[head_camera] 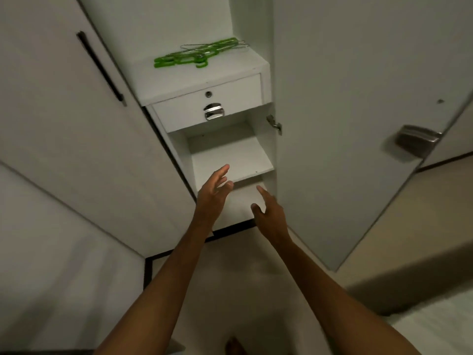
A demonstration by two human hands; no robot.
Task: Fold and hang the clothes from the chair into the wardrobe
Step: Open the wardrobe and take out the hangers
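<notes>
A person's left hand (213, 193) and right hand (268, 213) reach, fingers spread and holding nothing, toward the lower shelves (230, 160) of an open white laminate wardrobe (163, 19). Bright green plastic hangers (194, 56) lie atop its locked white drawer (207, 103). No clothes are visible. The door (345, 124) stands open at right.

A single wide-angle view is taken from head height, directed forward and steeply down into the open wardrobe (179, 21). The shelves (230, 160) are seen from close by, and straight edges are bent toward the frame borders.
</notes>
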